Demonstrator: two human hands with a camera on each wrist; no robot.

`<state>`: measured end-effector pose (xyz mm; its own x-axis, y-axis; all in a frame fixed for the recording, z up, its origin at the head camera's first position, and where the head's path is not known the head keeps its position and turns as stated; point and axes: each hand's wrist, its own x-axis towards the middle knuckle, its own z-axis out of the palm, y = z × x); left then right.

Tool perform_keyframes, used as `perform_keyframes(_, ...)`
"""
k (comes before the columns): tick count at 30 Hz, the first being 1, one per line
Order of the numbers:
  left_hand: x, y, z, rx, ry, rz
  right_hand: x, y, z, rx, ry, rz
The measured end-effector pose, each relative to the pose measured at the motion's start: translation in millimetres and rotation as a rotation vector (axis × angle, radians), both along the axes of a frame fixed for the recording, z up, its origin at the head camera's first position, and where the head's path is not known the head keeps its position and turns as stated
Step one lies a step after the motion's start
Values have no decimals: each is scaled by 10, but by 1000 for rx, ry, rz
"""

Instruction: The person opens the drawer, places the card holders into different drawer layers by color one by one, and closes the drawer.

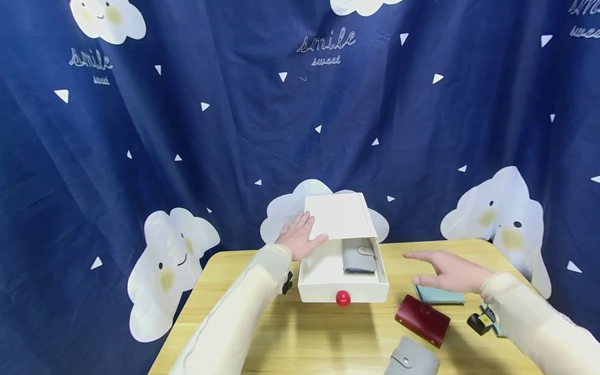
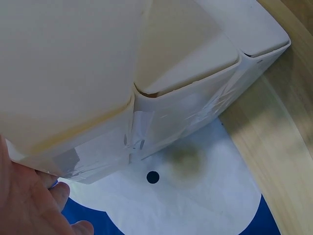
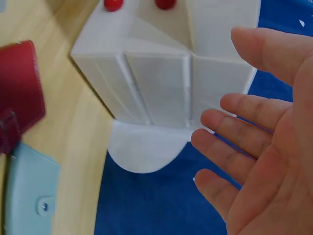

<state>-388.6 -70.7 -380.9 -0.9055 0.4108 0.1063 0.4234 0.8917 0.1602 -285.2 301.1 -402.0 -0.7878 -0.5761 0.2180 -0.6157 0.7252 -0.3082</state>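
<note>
A white drawer unit (image 1: 338, 214) stands at the back of the table, its drawer (image 1: 344, 292) with a red knob (image 1: 343, 298) pulled out. Inside the drawer, to the right, lies a grey wallet (image 1: 358, 256) with a snap strap. My left hand (image 1: 300, 238) rests with spread fingers at the unit's top left edge; in the left wrist view that hand (image 2: 34, 200) is at its side. Right of the drawer, my right hand (image 1: 450, 271) hovers with fingers extended and nothing held, the palm showing in the right wrist view. Below it lies a light blue wallet (image 1: 440, 296).
A dark red wallet (image 1: 423, 320) and a second grey wallet (image 1: 412, 359) lie on the wooden table (image 1: 328, 344), right of and in front of the drawer. Another red knob (image 3: 113, 4) shows lower on the unit. A blue curtain (image 1: 234, 114) hangs behind the table.
</note>
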Motion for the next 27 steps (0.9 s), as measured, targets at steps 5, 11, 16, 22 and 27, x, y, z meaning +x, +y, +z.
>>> perform_keyframes(5,10,4,-1,-9,-11,0,105,-58,-130,-1,-74,25)
perform_keyframes(11,16,8,4,-3,-4,5,199,-123,-230,34,-100,22)
perform_keyframes(16,28,21,21,-1,-16,13,259,-153,-326,72,-56,62)
perform_keyframes(22,23,24,20,-4,-16,13,337,-193,-461,105,-73,126)
perform_keyframes(27,13,22,5,-8,-2,14,379,-224,-602,91,-186,161)
